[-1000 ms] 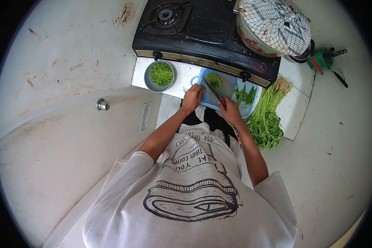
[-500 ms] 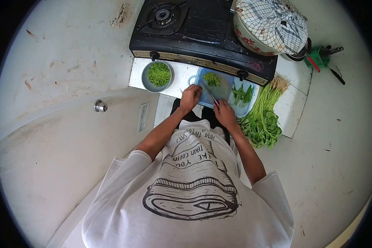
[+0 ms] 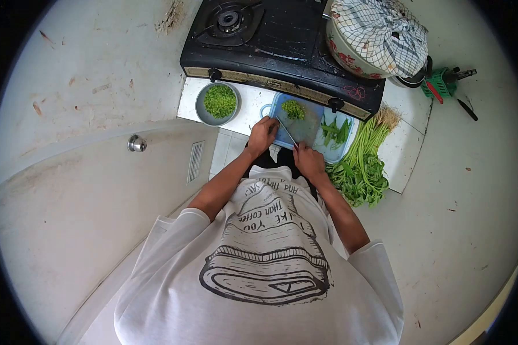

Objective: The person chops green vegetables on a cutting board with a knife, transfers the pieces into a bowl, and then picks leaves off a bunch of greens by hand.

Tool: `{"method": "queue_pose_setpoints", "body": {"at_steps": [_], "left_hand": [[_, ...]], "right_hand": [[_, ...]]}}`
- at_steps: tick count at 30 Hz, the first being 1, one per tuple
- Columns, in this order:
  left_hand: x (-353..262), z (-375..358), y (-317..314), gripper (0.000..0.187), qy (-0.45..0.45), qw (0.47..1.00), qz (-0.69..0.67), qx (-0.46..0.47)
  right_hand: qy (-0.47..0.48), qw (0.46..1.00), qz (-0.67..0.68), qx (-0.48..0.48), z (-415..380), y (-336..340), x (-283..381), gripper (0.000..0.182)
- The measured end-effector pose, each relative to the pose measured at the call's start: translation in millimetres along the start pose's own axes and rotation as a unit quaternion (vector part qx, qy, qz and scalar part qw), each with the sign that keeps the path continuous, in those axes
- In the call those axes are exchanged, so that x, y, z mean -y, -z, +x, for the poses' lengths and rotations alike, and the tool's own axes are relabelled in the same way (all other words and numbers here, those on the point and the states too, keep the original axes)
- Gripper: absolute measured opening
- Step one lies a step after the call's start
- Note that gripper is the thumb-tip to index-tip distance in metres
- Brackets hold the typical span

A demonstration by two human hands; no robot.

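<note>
My right hand (image 3: 310,161) is wrapped round the handle of a knife (image 3: 288,131), its blade slanting up and left over a blue cutting board (image 3: 309,131). At the board's left edge my left hand (image 3: 263,134) has its fingers curled together close to the knife tip; what they pinch, if anything, is hidden. A small heap of chopped greens (image 3: 293,110) lies on the board above the blade. Right of it, several cut green leaves (image 3: 335,131) lie in a pale blue tray (image 3: 334,154).
A grey bowl (image 3: 201,115) of chopped greens stands on the white counter to the left. A bundle of leafy stalks (image 3: 362,156) with roots lies at right. Behind is a black gas stove (image 3: 288,34) with a cloth-covered pot (image 3: 351,60). A green basket (image 3: 438,82) holds utensils.
The knife has shifted slightly left and lies at a similar slant. Both hands stay near the same spots, and the view has moved a little.
</note>
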State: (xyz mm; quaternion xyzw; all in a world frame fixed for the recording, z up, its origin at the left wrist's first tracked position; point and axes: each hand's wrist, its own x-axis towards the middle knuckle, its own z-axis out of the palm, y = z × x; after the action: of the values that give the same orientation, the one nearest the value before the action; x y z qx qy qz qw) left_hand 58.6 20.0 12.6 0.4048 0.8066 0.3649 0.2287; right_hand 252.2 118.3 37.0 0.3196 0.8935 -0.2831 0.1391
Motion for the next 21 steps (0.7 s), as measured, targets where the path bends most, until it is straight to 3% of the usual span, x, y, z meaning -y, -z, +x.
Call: {"method": "queue_pose_setpoints", "body": {"at_steps": [12,21], "left_hand": [[0,-1,0,0.011,-0.005,1.0,-0.014,-0.008],[4,0,2,0.012,-0.023,1.0,-0.017,-0.011]], "right_hand": [[0.023,0.999,-0.01,-0.037,30,-11,11,0.037],[0.016,1.0,-0.024,-0.009,18,-5,8,0.035]]}}
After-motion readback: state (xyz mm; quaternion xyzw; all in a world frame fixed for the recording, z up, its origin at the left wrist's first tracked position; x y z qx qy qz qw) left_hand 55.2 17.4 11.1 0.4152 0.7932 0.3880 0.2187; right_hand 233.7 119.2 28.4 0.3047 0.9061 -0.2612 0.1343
